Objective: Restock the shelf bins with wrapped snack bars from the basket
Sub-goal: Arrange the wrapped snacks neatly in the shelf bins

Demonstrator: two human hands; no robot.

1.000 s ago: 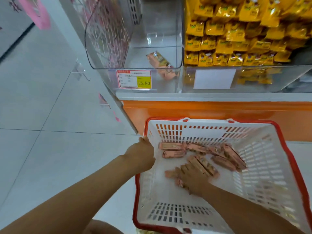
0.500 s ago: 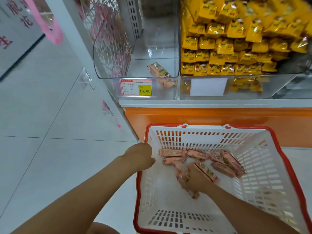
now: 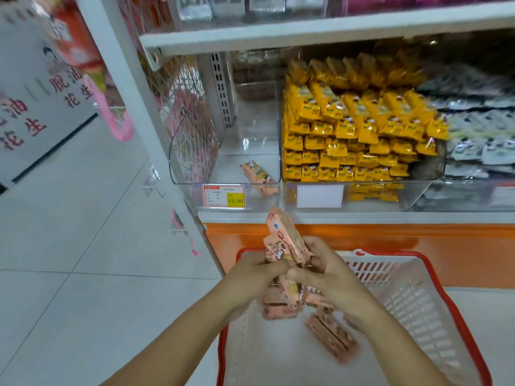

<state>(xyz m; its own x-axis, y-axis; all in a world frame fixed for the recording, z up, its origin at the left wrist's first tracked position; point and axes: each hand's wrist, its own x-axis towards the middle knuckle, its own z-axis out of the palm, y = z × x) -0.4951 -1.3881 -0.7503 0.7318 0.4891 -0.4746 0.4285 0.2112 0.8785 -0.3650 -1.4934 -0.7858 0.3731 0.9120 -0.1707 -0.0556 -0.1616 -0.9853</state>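
Tiled shop floor (image 3: 69, 246) fills the left of frame; a white shelf (image 3: 362, 217) runs across the upper half. At right centre a clear bin (image 3: 423, 188) is packed with yellow packets (image 3: 348, 135). Its left neighbour, the target bin (image 3: 223, 184), is nearly bare: one pink snack bar (image 3: 257, 176) lies against the front wall, with a price tag (image 3: 224, 195) below.

Red-rimmed basket (image 3: 404, 296) at lower right, a few loose bars (image 3: 331, 335) on its bottom.

Centre frame, over the basket's upper-left corner, the left hand (image 3: 250, 274) and right hand (image 3: 326, 271) both curl round one bundle of bars (image 3: 284, 240), pressing it between them, ends poking up.

Judgement: bars light and fairly stiff, film wrappers slick, so a loose fistful may shed one. Best squeezed across the stack's middle and lowered in, not tossed.
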